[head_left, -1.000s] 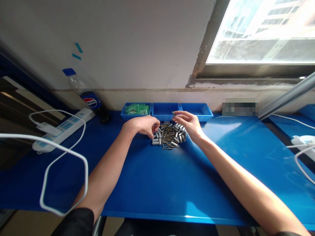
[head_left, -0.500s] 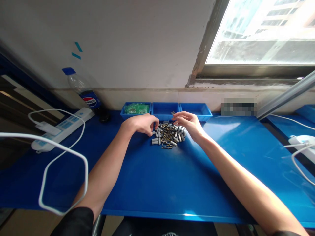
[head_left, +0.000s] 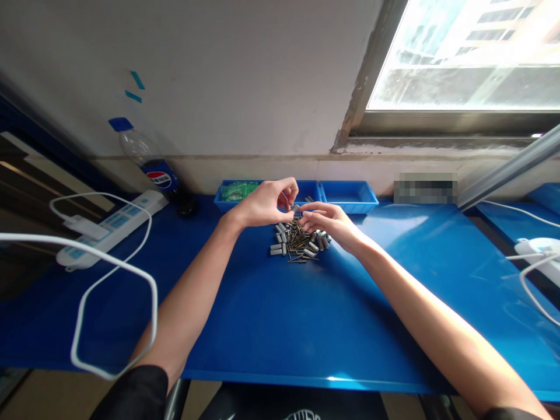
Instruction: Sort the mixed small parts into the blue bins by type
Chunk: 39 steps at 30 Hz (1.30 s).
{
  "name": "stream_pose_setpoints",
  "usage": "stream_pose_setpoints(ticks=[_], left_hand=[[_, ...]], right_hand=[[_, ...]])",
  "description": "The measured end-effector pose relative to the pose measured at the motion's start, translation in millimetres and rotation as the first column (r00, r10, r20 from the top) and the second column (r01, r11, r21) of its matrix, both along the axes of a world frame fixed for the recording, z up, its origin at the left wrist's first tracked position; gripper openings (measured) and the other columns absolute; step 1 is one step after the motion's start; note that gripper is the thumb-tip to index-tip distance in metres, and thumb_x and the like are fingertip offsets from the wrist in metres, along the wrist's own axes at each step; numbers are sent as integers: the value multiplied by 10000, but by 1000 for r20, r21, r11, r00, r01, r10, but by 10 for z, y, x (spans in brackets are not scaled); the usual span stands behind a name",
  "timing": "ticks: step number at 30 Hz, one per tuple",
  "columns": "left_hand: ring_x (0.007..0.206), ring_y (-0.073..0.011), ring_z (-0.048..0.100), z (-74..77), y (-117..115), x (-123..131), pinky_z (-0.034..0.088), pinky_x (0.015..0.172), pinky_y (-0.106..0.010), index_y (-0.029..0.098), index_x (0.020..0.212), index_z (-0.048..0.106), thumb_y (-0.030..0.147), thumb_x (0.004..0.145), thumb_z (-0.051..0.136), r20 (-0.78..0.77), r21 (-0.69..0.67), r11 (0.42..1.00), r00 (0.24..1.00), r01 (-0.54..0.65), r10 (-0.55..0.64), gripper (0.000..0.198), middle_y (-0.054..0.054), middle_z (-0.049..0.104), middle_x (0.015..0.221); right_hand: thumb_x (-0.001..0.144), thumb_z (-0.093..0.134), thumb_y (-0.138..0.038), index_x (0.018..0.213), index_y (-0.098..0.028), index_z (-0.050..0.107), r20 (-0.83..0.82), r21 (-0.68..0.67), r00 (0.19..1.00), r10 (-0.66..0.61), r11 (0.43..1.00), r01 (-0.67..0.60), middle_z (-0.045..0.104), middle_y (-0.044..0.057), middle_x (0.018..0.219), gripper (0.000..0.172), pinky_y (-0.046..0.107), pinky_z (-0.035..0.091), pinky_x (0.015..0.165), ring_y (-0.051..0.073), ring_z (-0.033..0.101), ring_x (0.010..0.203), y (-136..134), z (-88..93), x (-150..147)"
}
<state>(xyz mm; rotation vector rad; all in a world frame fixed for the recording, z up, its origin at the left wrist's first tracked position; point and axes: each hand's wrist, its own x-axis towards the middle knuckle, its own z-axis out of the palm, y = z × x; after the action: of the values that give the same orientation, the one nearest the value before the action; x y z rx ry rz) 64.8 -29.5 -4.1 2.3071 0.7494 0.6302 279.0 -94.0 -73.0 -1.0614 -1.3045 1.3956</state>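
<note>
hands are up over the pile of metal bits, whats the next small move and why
Probably ease the fingertips together: the left hand, pinching a small grey piece, and the right hand nearly meet above the pile of grey sleeves and brass pins.

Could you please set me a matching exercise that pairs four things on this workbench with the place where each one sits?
Things
1. plastic bottle
2. power strip
3. pile of small metal parts
4. green packets

Places
A. on the blue table, just below the left hand and right hand
B. inside the leftmost blue tray
C. at the left end of the table, with a white plug in it
D. tilted against the wall, left of the trays

Pairs: 1-D, 2-C, 3-A, 4-B
</note>
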Motion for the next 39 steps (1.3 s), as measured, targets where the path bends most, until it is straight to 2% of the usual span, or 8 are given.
stream_pose_setpoints(ticks=[8,18,22,25,27,31,33,39], left_hand=[[740,-136,704,-13,2,1,525,623,-204,198,920,527,151,707,739,59,-38,999,998,10,-8,304,1,643,873],[740,-145,700,-52,14,30,521,642,-222,194,892,551,172,740,747,20,-18,998,998,53,-52,249,6,661,828],[747,-148,682,-37,15,43,506,647,-228,194,874,559,201,744,756,1,0,999,999,35,-35,236,-3,674,828],[744,-150,661,13,8,6,488,655,-235,197,888,595,239,757,750,-100,18,1000,995,-2,4,208,-7,689,827],[725,-154,649,41,5,-38,468,639,-238,204,885,617,268,753,752,-254,-29,1000,967,5,-12,199,-3,696,809],[707,-171,639,27,8,-92,425,597,-245,219,842,626,290,658,810,-571,-170,985,811,40,-131,270,4,709,795],[706,-172,633,-2,6,-80,410,584,-245,224,832,613,277,604,837,-632,-204,977,755,53,-173,324,10,711,807],[675,-169,606,-63,-38,12,373,552,-254,222,796,582,293,536,879,-679,-202,978,711,58,-182,401,17,687,800]], right_hand=[[782,852,-463,1152,-195,735,6,-26,1000,4,1000,-3,786,73,917,471,303,550,694,171,691,747,-29,19,-26],[760,876,-452,1082,-206,774,-75,-25,997,-10,1000,8,760,48,852,418,314,550,717,157,660,713,-18,-49,-37],[762,871,-452,1060,-198,780,-74,3,997,-34,999,34,758,47,842,402,318,548,726,160,657,719,-10,-61,-43],[771,856,-438,1072,-194,777,-39,20,991,-124,992,125,772,54,866,396,324,553,751,169,678,749,8,-57,-34],[776,842,-421,1114,-199,765,-14,40,980,-198,979,198,789,69,935,412,332,563,777,186,705,809,22,-53,-18],[777,808,-394,1241,-227,719,19,66,962,-273,960,271,770,98,1180,501,338,587,794,208,731,921,40,-52,9],[776,796,-387,1264,-234,707,38,72,956,-291,955,288,754,104,1234,520,340,594,781,208,733,919,45,-51,13],[795,774,-374,1159,-227,745,67,97,955,-288,955,281,755,102,1236,394,339,593,745,212,745,872,50,-45,13]])
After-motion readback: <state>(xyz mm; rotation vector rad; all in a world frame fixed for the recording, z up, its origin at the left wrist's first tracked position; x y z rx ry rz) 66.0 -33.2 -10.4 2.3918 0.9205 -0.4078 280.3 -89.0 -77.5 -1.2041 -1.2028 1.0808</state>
